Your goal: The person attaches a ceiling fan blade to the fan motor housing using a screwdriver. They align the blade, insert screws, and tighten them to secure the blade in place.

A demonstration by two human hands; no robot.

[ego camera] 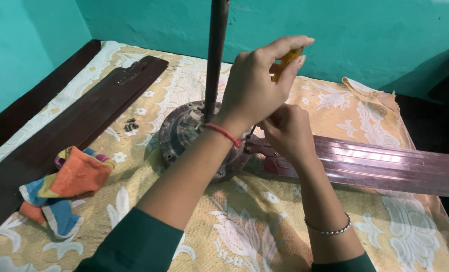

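Note:
A dusty round ceiling fan motor [181, 132] lies on a yellow floral cloth [264, 221], its dark down rod [215, 50] standing upright. A glossy brown fan blade [385, 166] runs from the motor to the right. My left hand [257, 85] is raised over the motor's right edge, fingers closed on the orange handle of a screwdriver [286, 61]. Just below it, my right hand [286, 132] is curled at the blade's inner end where it meets the motor, pinching around the screwdriver's lower shaft. The tip is hidden by my fingers.
A second, detached dark brown blade [83, 118] lies diagonally at the left. A few small dark screws [130, 125] sit between it and the motor. A crumpled orange and blue rag [68, 184] is at the lower left. Teal walls [360, 35] close in behind.

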